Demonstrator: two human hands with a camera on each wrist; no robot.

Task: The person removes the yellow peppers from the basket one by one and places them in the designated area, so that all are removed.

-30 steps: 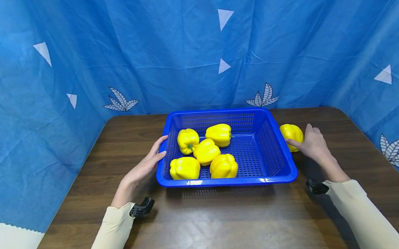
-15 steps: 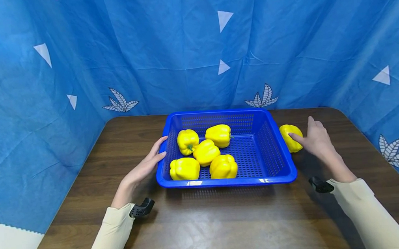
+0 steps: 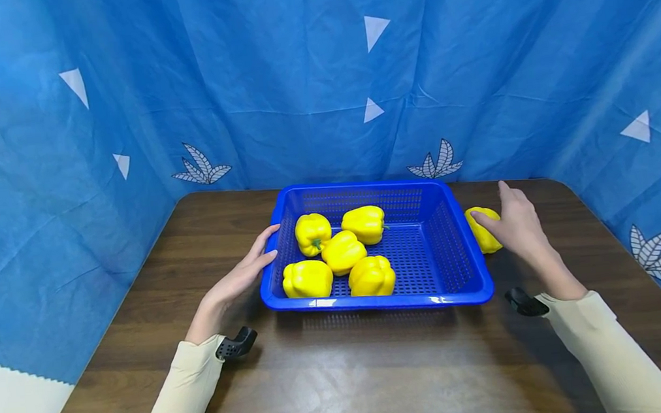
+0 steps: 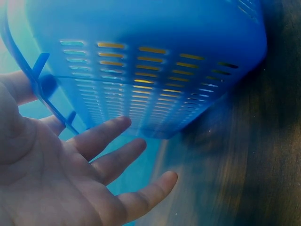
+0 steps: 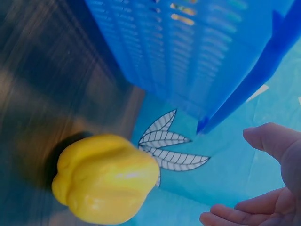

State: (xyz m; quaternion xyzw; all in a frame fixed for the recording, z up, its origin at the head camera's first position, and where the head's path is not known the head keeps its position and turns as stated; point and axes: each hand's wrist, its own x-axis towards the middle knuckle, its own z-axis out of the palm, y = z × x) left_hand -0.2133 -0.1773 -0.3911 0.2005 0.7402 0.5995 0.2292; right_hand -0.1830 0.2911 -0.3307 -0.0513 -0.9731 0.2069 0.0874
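In the head view my left hand (image 3: 242,274) rests at the left rim of a blue perforated plastic basket (image 3: 368,302). The left wrist view shows thumb and index finger reaching over the rim, while the other fingers stretch out loosely beside the outer wall (image 4: 155,28). Several yellow bell peppers (image 3: 343,252) lie inside the basket, mostly toward its left half. Another yellow bell pepper (image 3: 485,237) sits on the table just outside the right wall. Close to it, my right hand (image 3: 519,224) holds nothing, thumb and fingers spread; in the right wrist view this pepper (image 5: 106,179) is apart from the hand.
The dark wooden table (image 3: 345,376) reaches to a blue curtain (image 3: 295,72) with white triangles and leaf prints, which hangs along the back and sides. Black wrist bands (image 3: 236,343) are worn over the cream sleeves (image 3: 176,403).
My right hand has let go of the pepper beside the basket and lifted back from it, its fingers now farther up. The pepper stays put, and the left hand keeps its place.
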